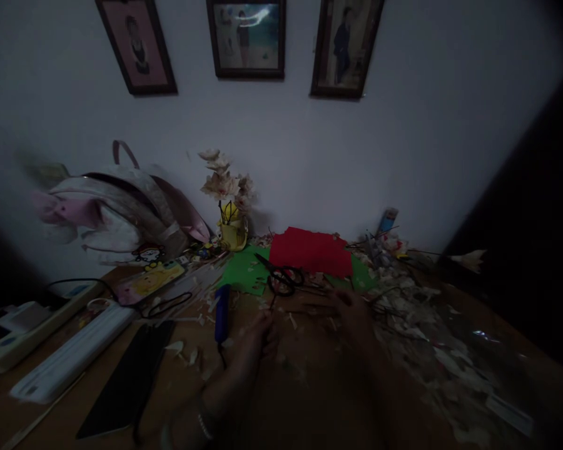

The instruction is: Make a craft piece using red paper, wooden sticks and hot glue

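Note:
My left hand (258,340) is closed in a pinch on a thin dark stem (273,305) with a small reddish tip, which points up and away from me. My right hand (351,312) reaches over the table at the right, its fingers drawn together beside several thin dark sticks (312,305). Dim light hides what sits between those fingertips. Black-handled scissors (281,279) lie just beyond the left hand, blades apart, on green paper (244,270) and near a red sheet (312,251). A blue glue gun (222,312) rests left of my left hand.
Petal-like scraps (426,337) are heaped along the right. A yellow pot with pale flowers (233,234) stands against the wall, near a pale backpack (117,212). At left lie a dark tablet (129,378), a white box (75,353) and a power strip (42,328).

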Motion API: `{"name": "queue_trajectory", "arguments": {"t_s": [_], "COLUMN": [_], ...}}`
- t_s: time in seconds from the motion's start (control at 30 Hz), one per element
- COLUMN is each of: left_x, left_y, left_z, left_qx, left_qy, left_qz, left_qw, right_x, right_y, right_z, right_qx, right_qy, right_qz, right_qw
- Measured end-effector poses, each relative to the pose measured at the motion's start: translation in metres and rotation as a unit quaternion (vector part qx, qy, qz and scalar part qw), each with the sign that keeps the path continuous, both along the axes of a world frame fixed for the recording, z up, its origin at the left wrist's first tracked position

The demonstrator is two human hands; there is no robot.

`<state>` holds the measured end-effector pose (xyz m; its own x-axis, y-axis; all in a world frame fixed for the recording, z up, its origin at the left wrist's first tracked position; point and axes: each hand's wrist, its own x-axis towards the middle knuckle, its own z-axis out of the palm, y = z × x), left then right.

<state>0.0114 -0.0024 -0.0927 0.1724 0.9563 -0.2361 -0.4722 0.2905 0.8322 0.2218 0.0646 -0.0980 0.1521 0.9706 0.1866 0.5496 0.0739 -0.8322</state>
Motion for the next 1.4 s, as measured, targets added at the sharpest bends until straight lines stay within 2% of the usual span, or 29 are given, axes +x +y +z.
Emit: {"name": "queue_trajectory", "arguments": {"t_s": [0.03, 0.1, 0.17, 0.3, 0.47, 0.8, 0.9, 1.17, 1.4], "left_x": [0.002, 0.006, 0.008, 0.010, 0.010, 0.011, 0.012, 0.010, 0.012], "left_y": [-0.001, -0.003, -0.005, -0.008, -0.011, -0.009, -0.010, -0.012, -0.012], "left_z": [-0.002, -0.005, -0.006, -0.004, 0.002, -0.006, -0.006, -0.004, -0.003], "left_qx": [-0.003, -0.006, -0.007, -0.014, -0.031, -0.006, 0.004, -0.030, -0.008], "left_qy": [-0.001, 0.001, 0.002, 0.011, 0.035, 0.003, 0.012, 0.028, 0.010], "left_qz": [-0.015, -0.052, -0.085, -0.105, -0.098, -0.120, -0.115, -0.108, -0.116], "left_qw": [1.000, 0.999, 0.996, 0.994, 0.994, 0.993, 0.993, 0.993, 0.993], "right_x": [-0.008, -0.024, -0.037, -0.052, -0.058, -0.062, -0.061, -0.064, -0.065], "right_y": [-0.002, -0.008, -0.014, -0.025, -0.032, -0.027, -0.028, -0.030, -0.028], "right_z": [-0.001, -0.001, 0.002, 0.012, 0.020, 0.002, 0.002, 0.001, -0.002], "right_qx": [-0.011, -0.050, -0.055, -0.059, -0.071, -0.089, -0.086, -0.079, -0.071], "right_qy": [0.086, 0.229, 0.266, 0.294, 0.320, 0.343, 0.341, 0.352, 0.349], "right_qz": [0.024, 0.070, 0.085, 0.091, 0.025, 0.025, 0.023, 0.019, 0.024], "right_qw": [0.996, 0.970, 0.959, 0.950, 0.945, 0.935, 0.936, 0.933, 0.934]}}
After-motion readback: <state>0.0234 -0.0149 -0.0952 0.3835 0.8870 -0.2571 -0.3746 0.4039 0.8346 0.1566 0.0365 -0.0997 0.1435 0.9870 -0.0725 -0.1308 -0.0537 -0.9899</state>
